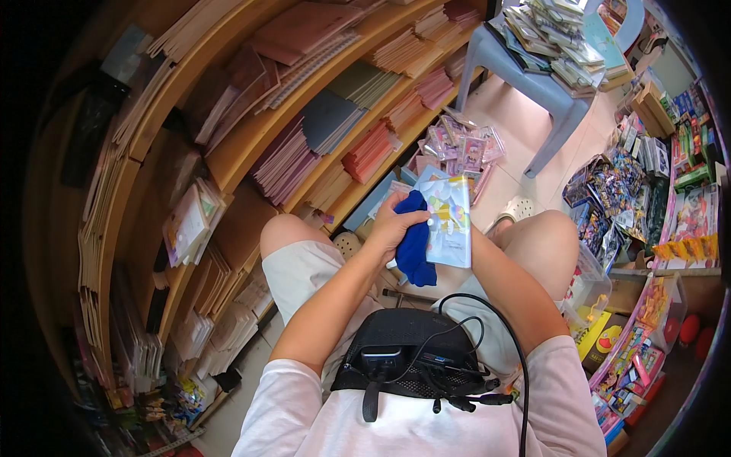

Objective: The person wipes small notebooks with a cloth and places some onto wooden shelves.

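My left hand [391, 226] is closed round a crumpled dark blue cloth [416, 247], its thumb lying across the top. The cloth is against the left side of a light blue notebook [449, 222] with a colourful cartoon cover. Behind the notebook's right edge comes my right forearm [504, 278]; the notebook hides the fingers of that hand, which supports it from behind. Both hands are above the gap between my knees. Just beyond the notebook lies a pile of small pink packs [464, 146] on the floor.
Wooden shelves [304, 199] full of notebooks and paper rise on the left. A grey-blue plastic stool [509, 68] bears stacked notebooks [554, 34]. Shiny packets [613, 190] and boxed goods are heaped on the right. A black pouch [407, 346] with cables sits at my waist.
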The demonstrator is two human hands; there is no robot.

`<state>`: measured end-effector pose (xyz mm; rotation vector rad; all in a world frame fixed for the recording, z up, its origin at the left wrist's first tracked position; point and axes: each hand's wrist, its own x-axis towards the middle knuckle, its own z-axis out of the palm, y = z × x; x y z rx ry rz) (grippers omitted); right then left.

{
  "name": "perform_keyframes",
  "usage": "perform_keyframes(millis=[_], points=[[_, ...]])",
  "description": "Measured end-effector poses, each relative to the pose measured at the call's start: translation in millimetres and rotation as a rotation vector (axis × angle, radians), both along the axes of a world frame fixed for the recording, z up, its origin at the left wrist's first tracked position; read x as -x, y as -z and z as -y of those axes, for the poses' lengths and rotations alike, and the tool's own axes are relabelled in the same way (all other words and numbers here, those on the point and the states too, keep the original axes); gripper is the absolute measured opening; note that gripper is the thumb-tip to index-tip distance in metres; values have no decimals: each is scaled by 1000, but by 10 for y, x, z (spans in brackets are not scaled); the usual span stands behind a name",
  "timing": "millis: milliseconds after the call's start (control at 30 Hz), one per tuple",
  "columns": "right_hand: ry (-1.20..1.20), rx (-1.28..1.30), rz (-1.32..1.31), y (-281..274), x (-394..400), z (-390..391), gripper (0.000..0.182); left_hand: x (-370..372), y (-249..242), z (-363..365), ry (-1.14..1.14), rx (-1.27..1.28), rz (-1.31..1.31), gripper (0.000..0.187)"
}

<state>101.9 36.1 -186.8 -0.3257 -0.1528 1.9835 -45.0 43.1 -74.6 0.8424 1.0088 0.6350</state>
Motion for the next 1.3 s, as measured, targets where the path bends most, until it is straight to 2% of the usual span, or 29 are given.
perform_keyframes(millis=[233,333,433,567,667,733,767,967,1100,1200,1267,1300], points=[[28,45,-12,67,-71,11,40,43,-22,-9,-15,20,-37,34],[116,188,140,-249,-19,86,43,50,-21,-33,-56,-5,-47,39],[106,222,256,-214,-46,82,50,64,-69,-43,-103,-2,-61,40],[120,200,292,-924,32,125,69,152,47,-119,-184,-46,-48,41],[47,117,243,-1130,85,185,65,270,84,-194,-241,-120,-159,41],[16,10,430,-838,89,195,43,361,360,-290,-239,-252,-246,39],[35,31,456,-846,104,223,41,364,225,-252,-209,-198,-225,38],[70,107,352,-895,29,203,40,368,96,-359,-86,-386,-257,36],[91,88,271,-1042,-23,221,43,551,248,-630,-123,-602,-439,34],[100,86,282,-1034,-82,232,44,835,379,-826,-201,-478,-427,29],[127,131,328,-903,-108,227,43,940,233,-828,-253,-187,-147,30],[158,180,392,-834,-108,215,40,937,148,-815,-308,-128,-107,29]])
